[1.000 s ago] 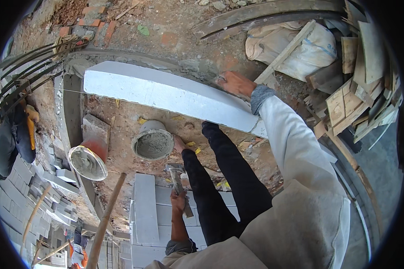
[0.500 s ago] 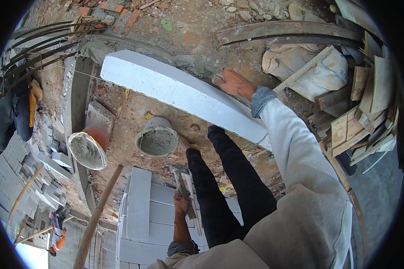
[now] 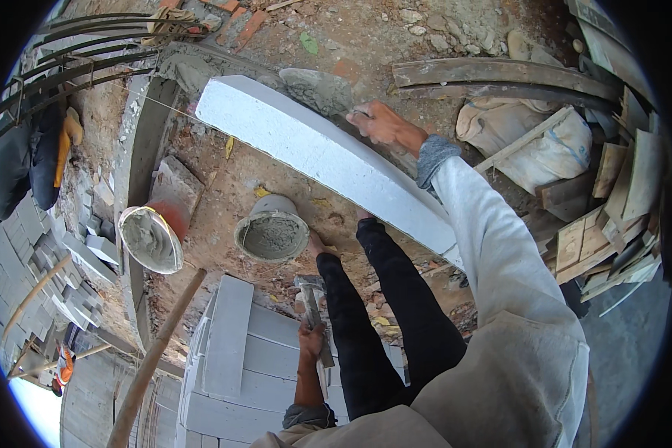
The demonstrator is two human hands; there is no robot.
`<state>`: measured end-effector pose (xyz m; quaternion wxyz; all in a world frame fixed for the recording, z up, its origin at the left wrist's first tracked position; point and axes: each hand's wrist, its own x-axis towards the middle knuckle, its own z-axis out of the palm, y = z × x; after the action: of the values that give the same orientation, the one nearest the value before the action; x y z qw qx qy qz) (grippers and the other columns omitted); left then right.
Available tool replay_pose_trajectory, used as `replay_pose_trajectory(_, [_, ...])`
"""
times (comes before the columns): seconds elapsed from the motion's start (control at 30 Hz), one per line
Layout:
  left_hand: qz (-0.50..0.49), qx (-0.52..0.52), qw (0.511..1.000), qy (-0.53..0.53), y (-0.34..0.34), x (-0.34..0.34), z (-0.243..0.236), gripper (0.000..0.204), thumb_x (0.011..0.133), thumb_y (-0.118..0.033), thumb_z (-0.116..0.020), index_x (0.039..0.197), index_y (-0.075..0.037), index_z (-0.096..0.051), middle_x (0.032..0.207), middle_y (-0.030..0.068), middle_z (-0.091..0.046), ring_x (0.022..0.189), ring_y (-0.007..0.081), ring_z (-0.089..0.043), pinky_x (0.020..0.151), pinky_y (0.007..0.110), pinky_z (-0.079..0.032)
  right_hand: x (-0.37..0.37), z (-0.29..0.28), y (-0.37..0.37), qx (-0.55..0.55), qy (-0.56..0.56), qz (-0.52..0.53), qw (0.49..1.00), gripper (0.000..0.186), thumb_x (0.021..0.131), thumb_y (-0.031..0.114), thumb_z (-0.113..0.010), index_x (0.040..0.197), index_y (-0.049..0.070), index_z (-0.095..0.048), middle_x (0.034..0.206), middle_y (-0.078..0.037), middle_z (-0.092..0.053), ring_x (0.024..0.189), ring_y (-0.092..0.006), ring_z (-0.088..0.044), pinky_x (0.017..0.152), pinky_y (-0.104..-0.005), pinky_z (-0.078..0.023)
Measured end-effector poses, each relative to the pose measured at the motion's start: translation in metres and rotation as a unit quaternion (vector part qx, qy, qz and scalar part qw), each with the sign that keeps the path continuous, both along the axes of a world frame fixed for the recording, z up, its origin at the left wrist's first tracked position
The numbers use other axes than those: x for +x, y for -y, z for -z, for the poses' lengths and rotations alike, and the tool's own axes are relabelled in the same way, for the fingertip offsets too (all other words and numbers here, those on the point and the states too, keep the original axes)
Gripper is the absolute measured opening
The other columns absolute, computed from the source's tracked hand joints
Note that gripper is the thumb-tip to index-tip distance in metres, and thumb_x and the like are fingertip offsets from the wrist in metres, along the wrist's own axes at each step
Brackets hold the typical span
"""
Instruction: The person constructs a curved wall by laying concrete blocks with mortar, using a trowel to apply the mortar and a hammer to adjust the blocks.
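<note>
My right hand (image 3: 387, 128) is closed round a trowel; its grey, mortar-smeared blade (image 3: 317, 88) reaches left over the mortar along the far side of a wall of long white blocks (image 3: 313, 153). My left hand (image 3: 311, 340) is lower in view, its fingers wrapped round a long, flat grey tool (image 3: 310, 305) whose kind I cannot make out. Beside that tool are a squarish metal head (image 3: 308, 282) and a thin wooden handle, partly hidden. Under the left hand lies a stack of white blocks (image 3: 265, 355).
Two mortar buckets, one grey (image 3: 270, 243) and one reddish (image 3: 173, 218), stand left of my legs. A wooden pole (image 3: 157, 358) slants up at lower left. Bent steel bars (image 3: 89, 63) jut in at upper left. Planks (image 3: 500, 72), sacks (image 3: 556, 153) and scrap boards (image 3: 593, 243) lie at right.
The trowel blade now shows plainly, lying flat over the mortar behind the blocks. The whole view has shifted slightly. My left hand keeps its hold on the flat tool.
</note>
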<state>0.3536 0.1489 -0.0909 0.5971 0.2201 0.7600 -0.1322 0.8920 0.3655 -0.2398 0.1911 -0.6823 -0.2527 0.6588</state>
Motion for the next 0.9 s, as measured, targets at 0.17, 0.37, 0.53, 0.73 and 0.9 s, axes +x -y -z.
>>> replay_pose_trajectory(0.17, [0.007, 0.005, 1.0, 0.003, 0.006, -0.006, 0.013, 0.035, 0.085, -0.008, -0.07, 0.119, 0.0, -0.063, 0.086, 0.0054, -0.066, 0.069, 0.0144, -0.061, 0.06, 0.033, -0.05, -0.012, 0.027, -0.048, 0.096, 0.166, -0.076, 0.979, 0.043, 0.101, 0.036, -0.055, 0.112, -0.004, -0.067, 0.104, -0.032, -0.07, 0.097, -0.0444, -0.069, 0.087, -0.0507, -0.051])
replay_pose_trajectory(0.37, [-0.041, -0.012, 0.999, -0.002, -0.007, 0.014, -0.003, 0.03, 0.086, -0.005, -0.068, 0.114, 0.0, -0.061, 0.082, 0.0049, -0.065, 0.063, 0.014, -0.061, 0.054, 0.031, -0.048, -0.007, 0.008, -0.054, 0.094, 0.149, -0.134, 0.975, 0.044, 0.101, 0.035, -0.055, 0.11, -0.006, -0.066, 0.102, -0.03, -0.069, 0.096, -0.0425, -0.069, 0.087, -0.0501, -0.051])
replay_pose_trajectory(0.53, [-0.04, -0.013, 0.999, -0.01, -0.009, 0.02, -0.002, 0.031, 0.086, -0.005, -0.069, 0.116, 0.0, -0.062, 0.085, 0.0056, -0.067, 0.064, 0.0144, -0.061, 0.056, 0.031, -0.049, 0.011, -0.013, -0.027, 0.112, 0.058, -0.089, 0.988, 0.04, 0.101, 0.033, -0.056, 0.105, -0.006, -0.065, 0.082, -0.017, -0.066, 0.078, -0.0305, -0.065, 0.075, -0.0452, -0.052])
replay_pose_trajectory(0.73, [-0.025, 0.006, 1.0, 0.017, -0.008, 0.014, -0.005, 0.043, 0.086, -0.007, -0.069, 0.127, 0.002, -0.06, 0.099, 0.0097, -0.07, 0.083, 0.0197, -0.064, 0.073, 0.034, -0.052, 0.023, -0.046, 0.055, 0.084, -0.044, 0.159, 0.983, 0.033, 0.099, 0.025, -0.059, 0.114, -0.004, -0.061, 0.083, -0.008, -0.061, 0.075, -0.0226, -0.06, 0.071, -0.0374, -0.051])
replay_pose_trajectory(0.9, [-0.02, 0.012, 1.0, 0.016, -0.009, 0.016, -0.003, 0.047, 0.085, -0.008, -0.07, 0.13, 0.002, -0.059, 0.107, 0.0113, -0.07, 0.092, 0.0219, -0.064, 0.081, 0.036, -0.052, 0.002, -0.031, 0.089, 0.273, 0.427, 0.217, 0.834, 0.04, 0.096, 0.027, -0.062, 0.12, -0.006, -0.059, 0.102, -0.022, -0.069, 0.092, -0.0371, -0.069, 0.083, -0.0475, -0.052])
